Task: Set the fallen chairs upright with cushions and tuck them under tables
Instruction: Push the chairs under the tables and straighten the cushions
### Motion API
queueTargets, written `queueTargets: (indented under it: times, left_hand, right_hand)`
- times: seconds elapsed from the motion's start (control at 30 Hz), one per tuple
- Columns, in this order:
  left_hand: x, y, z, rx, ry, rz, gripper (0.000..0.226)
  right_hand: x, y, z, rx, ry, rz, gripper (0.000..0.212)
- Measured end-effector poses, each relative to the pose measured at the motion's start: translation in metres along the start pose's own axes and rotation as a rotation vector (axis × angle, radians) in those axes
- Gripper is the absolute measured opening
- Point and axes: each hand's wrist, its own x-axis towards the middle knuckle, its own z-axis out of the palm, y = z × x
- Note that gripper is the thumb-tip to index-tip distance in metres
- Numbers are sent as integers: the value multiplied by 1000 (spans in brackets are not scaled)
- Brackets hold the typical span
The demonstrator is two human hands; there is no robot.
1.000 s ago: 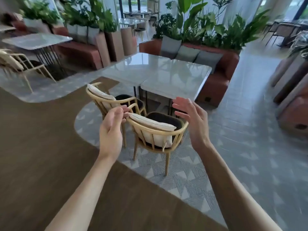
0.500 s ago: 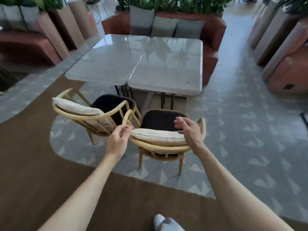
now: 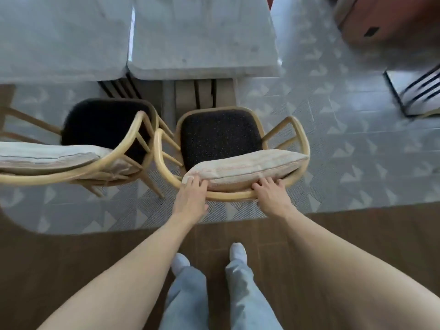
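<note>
A wooden chair [image 3: 300, 129] with a dark seat stands upright in front of the right marble table [image 3: 204, 41]. A striped beige cushion [image 3: 247, 164] leans against its curved back rail. My left hand [image 3: 191, 198] rests on the rail's left part, fingers touching the cushion's corner. My right hand [image 3: 271, 195] grips the rail on the right, fingers over the cushion's lower edge. A second chair [image 3: 140, 120] with its own cushion [image 3: 45, 154] stands upright to the left, before the left table [image 3: 62, 36].
A brown sofa corner [image 3: 385, 22] sits at the top right. A black metal frame [image 3: 419, 91] stands at the right edge. My feet [image 3: 237, 251] are on dark wood flooring; the chairs stand on patterned grey tiles.
I have stepped up to the chair and the view has tilted down. Both hands have dropped onto the right chair's back rail by the cushion.
</note>
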Motion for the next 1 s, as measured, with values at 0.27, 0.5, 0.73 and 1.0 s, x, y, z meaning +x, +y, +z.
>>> queueTargets:
  times: [0.27,0.5,0.73,1.0]
  left_hand:
    - [14,7,13,249,46,269,35]
    - [23,-18,-6,291,-19,237,36]
    - [44,-45,-18,251,-3,140,37]
    - [70,-59,-28,209,69,74,33]
  right_hand:
    - [20,2,9,-188,-30,-113,24]
    - [31,-22,11,-72,38,-152,22]
    - [52,-45,-8,8,66,-160,31]
    - [78,-53,-27,25,103,-150,36]
